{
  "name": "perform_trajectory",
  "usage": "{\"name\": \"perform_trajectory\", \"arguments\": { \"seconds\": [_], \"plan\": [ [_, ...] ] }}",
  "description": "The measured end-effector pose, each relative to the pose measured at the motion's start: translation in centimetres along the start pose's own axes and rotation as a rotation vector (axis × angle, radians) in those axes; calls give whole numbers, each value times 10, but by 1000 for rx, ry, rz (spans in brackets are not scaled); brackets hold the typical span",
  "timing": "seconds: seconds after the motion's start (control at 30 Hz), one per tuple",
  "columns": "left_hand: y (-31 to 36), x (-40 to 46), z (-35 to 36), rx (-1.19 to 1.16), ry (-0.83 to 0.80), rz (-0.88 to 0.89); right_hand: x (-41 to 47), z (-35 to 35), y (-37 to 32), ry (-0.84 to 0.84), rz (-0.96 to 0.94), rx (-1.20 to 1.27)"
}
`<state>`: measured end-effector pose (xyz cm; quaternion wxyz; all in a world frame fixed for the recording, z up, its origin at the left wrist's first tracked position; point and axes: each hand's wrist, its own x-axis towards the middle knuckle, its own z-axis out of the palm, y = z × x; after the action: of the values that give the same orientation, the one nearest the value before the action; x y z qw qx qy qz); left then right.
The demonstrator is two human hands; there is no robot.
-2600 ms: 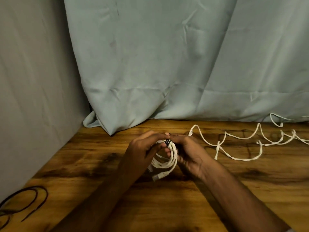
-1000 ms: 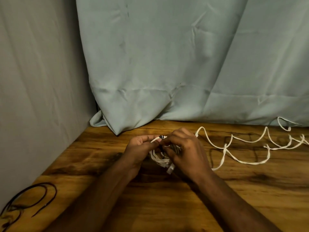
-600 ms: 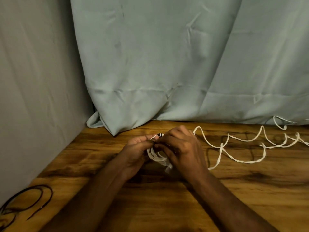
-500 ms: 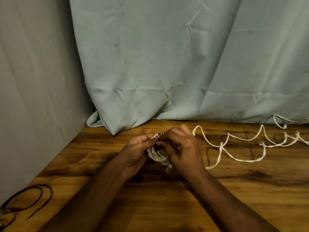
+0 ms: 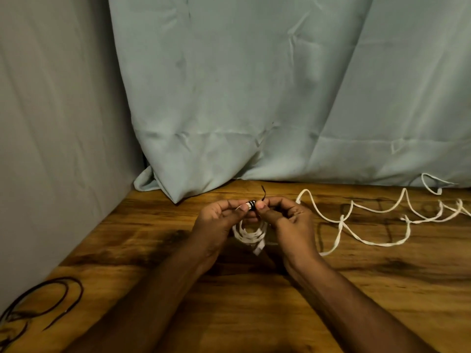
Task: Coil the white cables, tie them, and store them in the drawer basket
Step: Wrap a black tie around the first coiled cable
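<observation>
Coiled white cable (image 5: 248, 231): your hands, left hand (image 5: 220, 220) and right hand (image 5: 288, 219), are pinching its black tie (image 5: 252, 204) together; you're tying, tightening next.

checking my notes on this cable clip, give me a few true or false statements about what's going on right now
1. Both hands hold the coiled white cable above the table. True.
2. A black tie wraps the top of the coil. True.
3. The loose white cable lies left of the hands. False: it sprawls to their right.
4. The left hand rests flat on the table. False: it pinches the coil beside the tie.
5. Black cords lie at the table's near left corner. True.
</observation>
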<state>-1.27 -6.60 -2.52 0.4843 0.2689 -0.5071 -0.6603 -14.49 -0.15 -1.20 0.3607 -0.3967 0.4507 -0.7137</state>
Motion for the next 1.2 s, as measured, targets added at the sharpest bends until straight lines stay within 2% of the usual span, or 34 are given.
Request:
{"name": "perform_trajectory", "arguments": {
  "seconds": [0.13,0.27,0.47,0.7,1.0,1.2],
  "plan": [
    [-6,4,-1,87,34,136,0,3,3,70,-84,-63],
    [-7,7,-2,137,30,214,0,5,4,115,-13,81],
    [-8,9,-4,223,58,284,2,3,1,100,-2,128],
    [-5,6,0,241,58,342,-2,2,-5,111,-128,-82],
    [-6,7,1,199,63,334,-5,2,-6,162,-135,-196],
    [-6,4,3,252,57,351,-6,1,-8,164,-161,-274]
  ]
}}
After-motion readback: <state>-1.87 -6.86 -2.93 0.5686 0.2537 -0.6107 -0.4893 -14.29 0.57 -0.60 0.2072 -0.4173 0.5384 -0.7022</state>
